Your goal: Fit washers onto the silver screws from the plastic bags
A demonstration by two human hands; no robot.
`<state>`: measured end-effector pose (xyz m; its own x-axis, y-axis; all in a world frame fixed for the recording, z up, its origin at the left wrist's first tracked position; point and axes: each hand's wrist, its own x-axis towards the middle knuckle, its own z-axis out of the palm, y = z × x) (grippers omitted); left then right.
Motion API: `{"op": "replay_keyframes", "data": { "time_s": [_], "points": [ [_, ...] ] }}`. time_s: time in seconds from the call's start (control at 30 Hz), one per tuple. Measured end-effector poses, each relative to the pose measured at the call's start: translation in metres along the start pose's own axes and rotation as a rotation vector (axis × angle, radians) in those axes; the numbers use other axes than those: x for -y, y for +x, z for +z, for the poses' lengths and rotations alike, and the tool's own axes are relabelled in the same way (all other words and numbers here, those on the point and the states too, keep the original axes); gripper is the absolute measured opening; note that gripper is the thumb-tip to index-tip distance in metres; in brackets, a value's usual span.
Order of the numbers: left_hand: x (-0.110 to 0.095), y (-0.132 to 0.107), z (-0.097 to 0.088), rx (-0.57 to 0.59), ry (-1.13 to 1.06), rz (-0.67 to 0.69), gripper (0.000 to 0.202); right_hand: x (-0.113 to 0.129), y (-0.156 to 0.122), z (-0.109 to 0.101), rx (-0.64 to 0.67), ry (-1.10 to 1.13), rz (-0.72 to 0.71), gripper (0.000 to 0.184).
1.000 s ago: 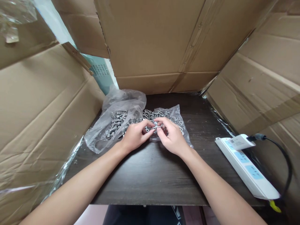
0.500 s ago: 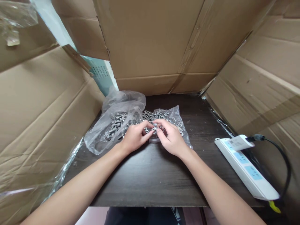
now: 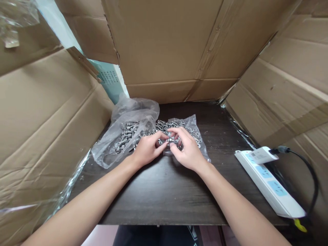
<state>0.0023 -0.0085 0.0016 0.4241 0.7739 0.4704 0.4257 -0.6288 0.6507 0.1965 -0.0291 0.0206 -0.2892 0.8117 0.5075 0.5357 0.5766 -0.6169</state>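
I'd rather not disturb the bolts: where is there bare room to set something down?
Bare tabletop shows between its near edge and the left hand and right hand, and between the flatter plastic bag and the power strip. It is crowded just beyond the hands, with bolts and washers.

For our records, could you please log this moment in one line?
left hand: pinching bolt | right hand: thumb and forefinger parted around bolt | nearby: loose fasteners, plastic bag
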Motion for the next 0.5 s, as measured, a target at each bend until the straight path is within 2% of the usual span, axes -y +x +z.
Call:
{"op": "replay_keyframes", "data": {
  "time_s": [0.13,0.33,0.5],
  "points": [
    [0.0000,0.0001,0.0003,0.004,0.009,-0.001,0.010,-0.0001,0.0004,0.0001,0.020,0.008,0.037,0.025],
    [-0.0002,0.0000,-0.0003,0.002,0.011,0.013,0.011,-0.0008,-0.0009,0.0011,0.022,-0.007,-0.011,0.046],
    [-0.0004,0.0001,0.0002,-0.013,0.017,0.016,0.011,-0.0001,-0.0005,0.0006,0.031,0.003,0.061,0.030]
  ]
}}
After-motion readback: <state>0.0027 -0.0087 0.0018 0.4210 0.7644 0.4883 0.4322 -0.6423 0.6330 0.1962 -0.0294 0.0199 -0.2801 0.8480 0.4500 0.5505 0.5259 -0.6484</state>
